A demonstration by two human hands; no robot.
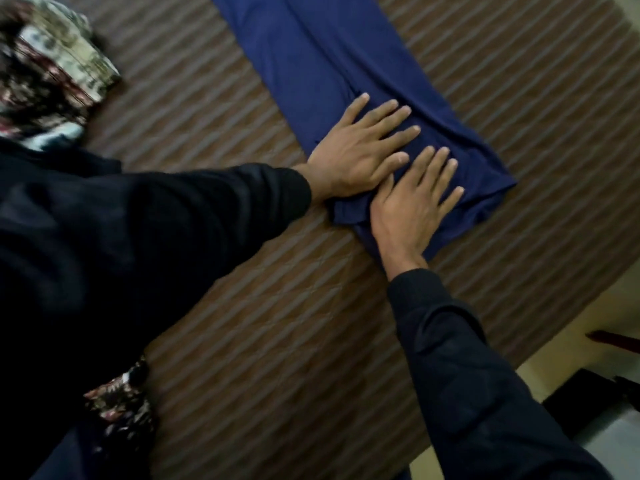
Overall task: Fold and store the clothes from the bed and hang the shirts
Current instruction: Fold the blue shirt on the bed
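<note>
A dark blue garment point(322, 53) lies as a long strip across the brown striped bed cover point(214, 140), running from the top of the view to the middle right. Its near end is folded over. My left hand point(360, 147) lies flat on that end with the fingers spread and straight. Beside it, my right hand point(412, 206) presses flat on the same folded end, fingers straight, and the two hands touch at the thumbs. Both arms wear black sleeves.
A folded patterned cloth pile point(52, 71) sits at the upper left of the bed. More floral fabric point(117, 410) shows at the lower left under my sleeve. The bed edge runs diagonally at the right, with pale floor point(568, 344) and dark objects point(595, 400) beyond.
</note>
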